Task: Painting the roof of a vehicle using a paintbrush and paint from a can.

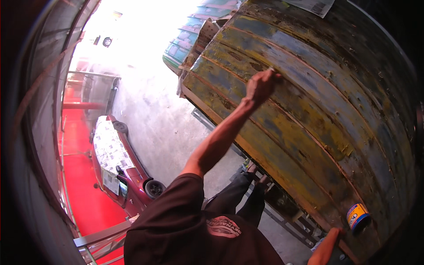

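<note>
My left hand (pixel 260 86) is closed round a small tool, mostly hidden by my fingers, held against a weathered, ribbed panel (pixel 304 128) with patchy yellow, grey and rust-brown surface. My right hand (pixel 335 234), at the lower right, has its fingers curled at the panel's lower edge. Just beside it sits a blue-and-yellow tin can (pixel 357 216) on the panel.
A maroon car (pixel 134 187) partly covered in paper stands below on the concrete floor (pixel 154 115). A metal railing (pixel 101 234) and corrugated wall (pixel 39 119) are at left. A teal ribbed roof (pixel 185 39) is behind the panel. Dark supports (pixel 289 212) sit under it.
</note>
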Motion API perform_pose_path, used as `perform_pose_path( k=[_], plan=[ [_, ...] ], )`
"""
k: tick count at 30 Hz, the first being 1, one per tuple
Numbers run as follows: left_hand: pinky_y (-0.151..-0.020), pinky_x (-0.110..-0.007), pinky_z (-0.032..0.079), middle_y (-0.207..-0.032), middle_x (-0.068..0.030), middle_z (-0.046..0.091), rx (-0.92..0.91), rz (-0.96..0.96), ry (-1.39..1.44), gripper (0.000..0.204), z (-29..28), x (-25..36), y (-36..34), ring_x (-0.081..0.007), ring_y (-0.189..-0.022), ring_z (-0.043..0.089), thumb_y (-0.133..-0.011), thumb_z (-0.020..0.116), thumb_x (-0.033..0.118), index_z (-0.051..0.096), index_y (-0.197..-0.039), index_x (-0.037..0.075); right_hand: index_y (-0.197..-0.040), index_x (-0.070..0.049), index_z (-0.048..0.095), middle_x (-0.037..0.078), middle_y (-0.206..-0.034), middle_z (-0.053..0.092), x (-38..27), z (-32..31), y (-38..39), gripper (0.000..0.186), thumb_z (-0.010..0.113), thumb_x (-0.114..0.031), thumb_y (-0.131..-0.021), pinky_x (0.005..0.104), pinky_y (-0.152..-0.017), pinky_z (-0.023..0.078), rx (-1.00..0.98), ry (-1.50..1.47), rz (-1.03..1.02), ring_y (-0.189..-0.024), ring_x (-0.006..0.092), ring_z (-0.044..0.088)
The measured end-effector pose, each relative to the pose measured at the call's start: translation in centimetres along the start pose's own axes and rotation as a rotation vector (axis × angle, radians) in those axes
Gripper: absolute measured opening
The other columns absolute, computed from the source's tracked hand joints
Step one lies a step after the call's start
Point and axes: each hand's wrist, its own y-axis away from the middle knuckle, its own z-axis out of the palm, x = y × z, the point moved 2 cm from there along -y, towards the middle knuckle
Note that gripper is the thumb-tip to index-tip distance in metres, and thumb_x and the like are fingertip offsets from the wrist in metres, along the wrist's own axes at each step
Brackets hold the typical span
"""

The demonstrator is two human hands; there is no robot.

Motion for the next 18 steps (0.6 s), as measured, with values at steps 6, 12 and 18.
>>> perform_pose_path(
  k=[6,12,18],
  plan=[
    [-0.059,-0.043,0.050,-0.076,-0.0122,0.060,-0.139,-0.040,0.097,0.023,5.2,14.0,2.6,-0.0343,-0.071,0.061,-0.090,0.062,0.020,0.050,-0.077,0.006,-0.114,-0.017,0.057,0.007,-0.112,0.063,-3.9,0.2,0.8,0.051,0.066,-0.051,-0.077,0.0437,-0.078,0.050,-0.035,0.013,-0.190,-0.097,0.0268,0.062],
    [-0.056,-0.043,0.051,-0.075,-0.0087,0.065,-0.406,-0.130,0.230,0.004,7.1,20.4,4.4,-0.0357,-0.067,0.062,-0.090,0.056,0.018,0.060,-0.089,0.016,-0.114,-0.017,0.057,0.007,-0.112,0.063,-1.5,-4.1,0.9,0.051,0.066,-0.050,-0.077,0.0439,-0.079,0.050,-0.049,-0.068,-0.459,-0.097,0.0272,0.062],
    [-0.049,-0.037,0.048,-0.075,-0.0099,0.066,0.035,0.043,-0.162,0.020,1.7,9.7,0.9,-0.0291,-0.060,0.063,-0.094,0.060,0.026,0.059,-0.081,0.010,-0.114,-0.016,0.057,0.007,-0.112,0.063,1.9,-4.1,1.2,0.052,0.066,-0.050,-0.076,0.0442,-0.079,0.050,-0.047,-0.124,-0.579,-0.097,0.0276,0.062]
  ],
)
